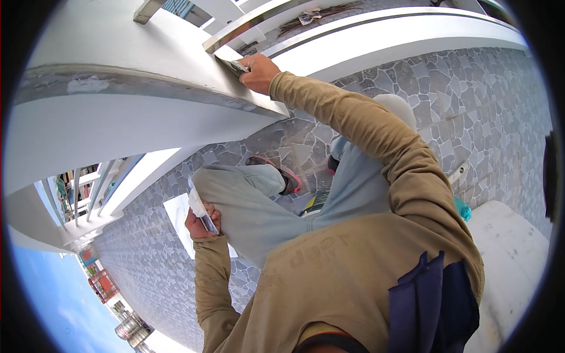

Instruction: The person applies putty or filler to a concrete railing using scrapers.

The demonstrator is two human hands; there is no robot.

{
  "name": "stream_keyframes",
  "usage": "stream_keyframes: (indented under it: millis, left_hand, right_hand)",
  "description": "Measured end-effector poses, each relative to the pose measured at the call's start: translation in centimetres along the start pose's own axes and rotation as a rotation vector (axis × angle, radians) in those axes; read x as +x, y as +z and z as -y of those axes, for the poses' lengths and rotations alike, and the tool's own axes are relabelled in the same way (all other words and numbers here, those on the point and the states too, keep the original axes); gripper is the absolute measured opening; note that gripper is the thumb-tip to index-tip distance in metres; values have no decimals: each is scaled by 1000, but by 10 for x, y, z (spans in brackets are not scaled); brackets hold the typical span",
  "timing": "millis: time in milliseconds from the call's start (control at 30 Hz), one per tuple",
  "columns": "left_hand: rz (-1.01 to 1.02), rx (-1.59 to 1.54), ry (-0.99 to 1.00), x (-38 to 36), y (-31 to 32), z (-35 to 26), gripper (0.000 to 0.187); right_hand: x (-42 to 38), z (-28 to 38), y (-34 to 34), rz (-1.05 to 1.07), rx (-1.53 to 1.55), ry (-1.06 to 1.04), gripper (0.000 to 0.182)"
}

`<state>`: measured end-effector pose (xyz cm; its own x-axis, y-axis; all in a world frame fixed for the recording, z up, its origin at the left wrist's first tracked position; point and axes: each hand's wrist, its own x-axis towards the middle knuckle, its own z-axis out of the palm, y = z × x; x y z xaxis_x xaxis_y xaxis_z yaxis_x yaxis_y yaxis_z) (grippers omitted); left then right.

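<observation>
My right hand (259,73) is closed around a putty knife (231,64). Its blade touches the white wall (200,79) at the inner corner, just below a rail (253,26). Lower down, beside my bent knee, my left hand (203,222) grips a flat scraper (198,203) whose blade looks coated with white paste. Part of its handle is hidden by my fingers. A grey, rough strip (88,83) runs along the wall's edge, with a paler patch on it.
Grey stone paving (435,88) covers the ground. A white sheet or board (179,219) lies beyond my left hand. A pale slab (506,259) stands at right, near a teal object (462,209). Dark rods (318,17) lie behind the rail. Red crates (104,285) stand far off.
</observation>
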<state>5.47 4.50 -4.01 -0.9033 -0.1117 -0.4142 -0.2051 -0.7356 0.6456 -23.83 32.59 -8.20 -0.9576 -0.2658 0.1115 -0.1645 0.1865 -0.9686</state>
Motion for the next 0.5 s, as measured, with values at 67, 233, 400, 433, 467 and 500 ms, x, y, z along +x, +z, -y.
stream_keyframes:
  millis: [67,233,400,433,467,500]
  left_hand:
    - [73,3,-19,-1,-3,0,40]
    - [-40,57,5,-5,7,2,39]
    - [-53,45,34,-7,1,1,37]
    - [-73,51,36,-10,2,1,37]
    - [-75,48,37,-10,1,1,37]
    - [-56,30,30,-9,1,1,36]
  right_hand:
    - [-21,14,-1,-13,-14,-69,42]
    - [-33,40,-48,60,80,56,24]
    - [-36,60,-89,-62,194,-345,20]
    - [-39,59,-93,44,115,-211,22]
    - [-37,53,-88,47,114,-211,22]
    - [-35,39,-81,75,3,-76,22]
